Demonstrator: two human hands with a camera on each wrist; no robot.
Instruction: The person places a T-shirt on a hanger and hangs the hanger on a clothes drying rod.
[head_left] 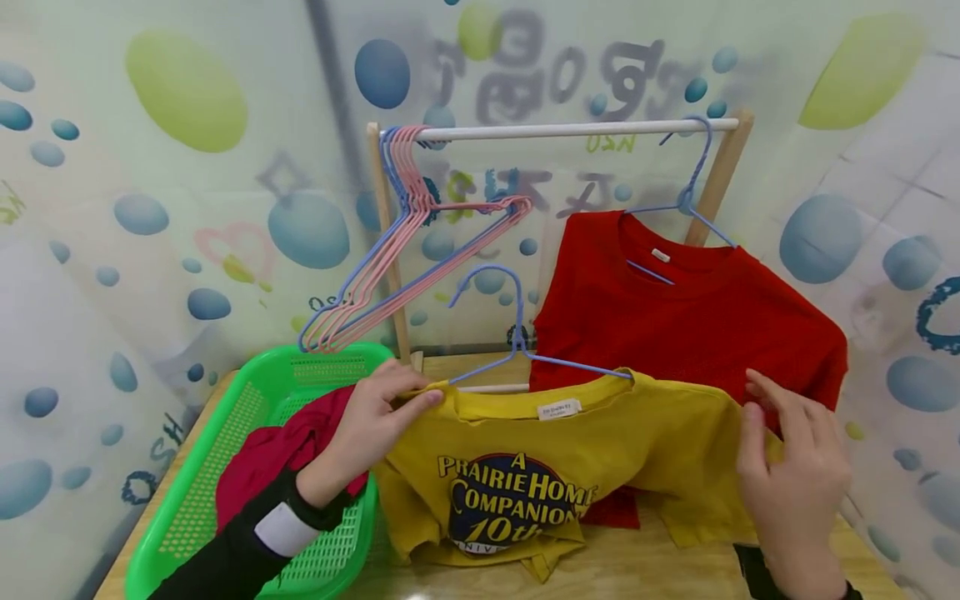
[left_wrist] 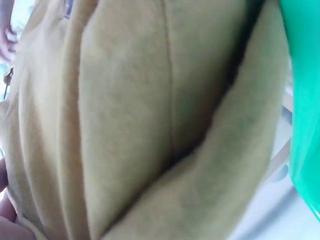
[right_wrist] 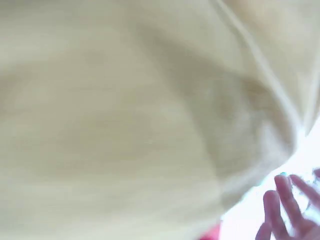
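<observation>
A yellow T-shirt (head_left: 660,442) with a printed round logo hangs spread on a blue hanger (head_left: 517,310), whose hook stands up above the neckline. My left hand (head_left: 366,433) pinches the shirt's left shoulder by the hanger's end, thumb on the front of the cloth. At the other sleeve is my right hand (head_left: 798,467), its fingers extended and spread; the right wrist view shows these fingers (right_wrist: 285,205) apart from the cloth. Yellow fabric (left_wrist: 125,100) fills most of the left wrist view, hiding much of the left hand. The hanger's lower part lies inside the shirt, out of sight.
A rack with a white rail (head_left: 555,131) stands behind. Several pink and blue hangers (head_left: 405,217) hang at its left, a red shirt (head_left: 675,312) on a blue hanger at its right. A green basket (head_left: 180,471) with crimson cloth (head_left: 277,454) stands on the wooden table (head_left: 637,575).
</observation>
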